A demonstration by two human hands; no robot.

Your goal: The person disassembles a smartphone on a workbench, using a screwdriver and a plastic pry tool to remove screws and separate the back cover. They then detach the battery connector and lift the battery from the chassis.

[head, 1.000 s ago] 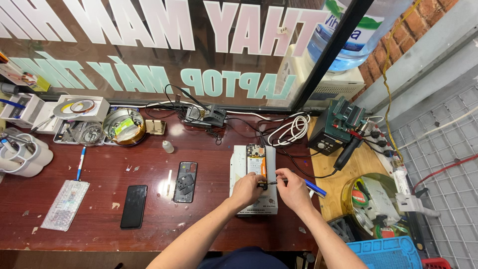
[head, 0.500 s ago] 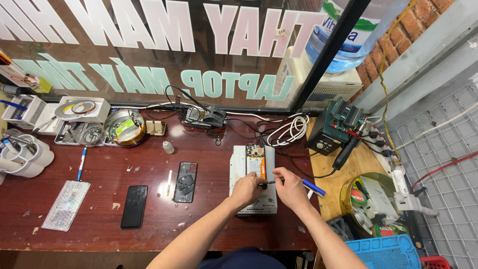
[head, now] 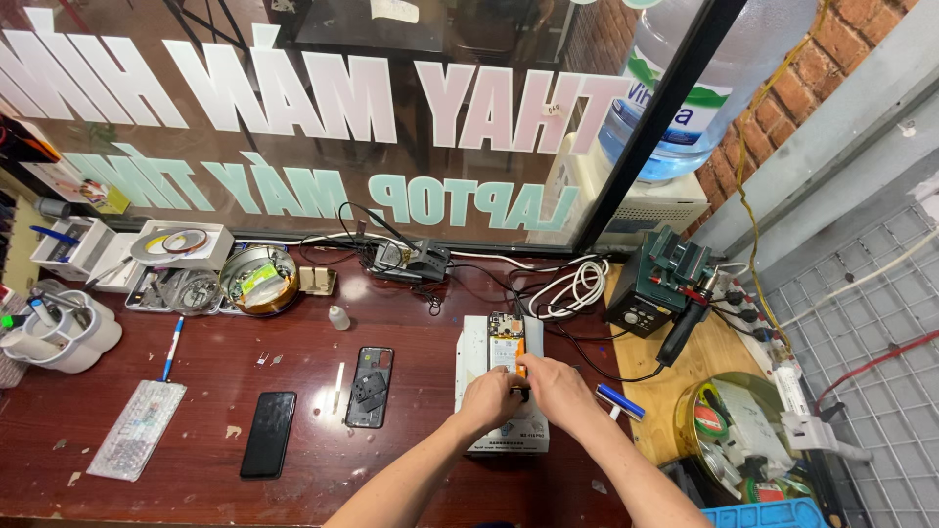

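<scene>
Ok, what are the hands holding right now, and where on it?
Both the left hand and right hand meet at the opened phone's lower end; the exact grip cannot be told.

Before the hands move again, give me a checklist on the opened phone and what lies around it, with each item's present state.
1. Opened phone lies flat on the white pad: ok.
2. Left hand and right hand both over the phone's lower end: ok.
3. What the hands pinch: cannot tell, hidden between the fingertips.
4. Back cover lies apart on the table, left of the pad: ok.
5. Black cable runs close to the pad's right edge: not ok.
6. Blue tool lies just right of the right hand, near it: ok.
</scene>
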